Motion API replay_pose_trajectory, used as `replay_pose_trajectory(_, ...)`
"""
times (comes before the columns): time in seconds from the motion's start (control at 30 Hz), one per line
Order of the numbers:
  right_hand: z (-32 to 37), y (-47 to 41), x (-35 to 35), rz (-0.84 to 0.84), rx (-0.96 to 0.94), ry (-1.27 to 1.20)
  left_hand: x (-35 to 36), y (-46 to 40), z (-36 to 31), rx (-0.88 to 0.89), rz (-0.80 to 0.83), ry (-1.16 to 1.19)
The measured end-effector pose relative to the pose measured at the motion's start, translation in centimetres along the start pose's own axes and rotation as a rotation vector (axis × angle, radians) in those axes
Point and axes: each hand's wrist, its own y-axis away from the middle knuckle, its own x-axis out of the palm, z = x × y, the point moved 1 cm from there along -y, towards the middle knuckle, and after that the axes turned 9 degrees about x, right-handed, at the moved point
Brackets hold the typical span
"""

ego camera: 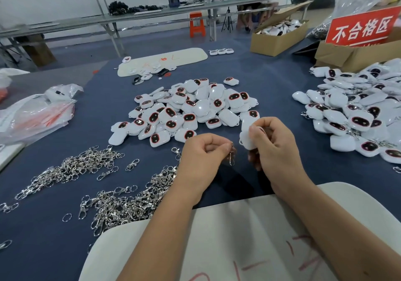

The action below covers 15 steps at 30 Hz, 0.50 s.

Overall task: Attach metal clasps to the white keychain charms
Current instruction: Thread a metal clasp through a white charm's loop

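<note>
Head view: near the frame's middle we pinch one metal clasp (pixel 231 158) in our left hand (pixel 202 157) and grip a white charm (pixel 246 135) in our right hand (pixel 274 148), the two just apart, not yet joined. We judge plenty remains: a pile of bare charms (pixel 186 109) sits at centre and loose clasps (pixel 91 178) at lower left, while the charm heap (pixel 355 109) at right shows clasps, seemingly finished.

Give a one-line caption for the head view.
Left hand pinches a metal clasp; right hand holds a white charm over the blue table.
</note>
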Motion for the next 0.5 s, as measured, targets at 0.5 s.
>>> replay_pose_trajectory(0.5, -0.43, -0.04, 0.48, 0.179, -0.096, 0.285, -0.36, -0.18, 0.28, 0.067, -0.006, -0.075)
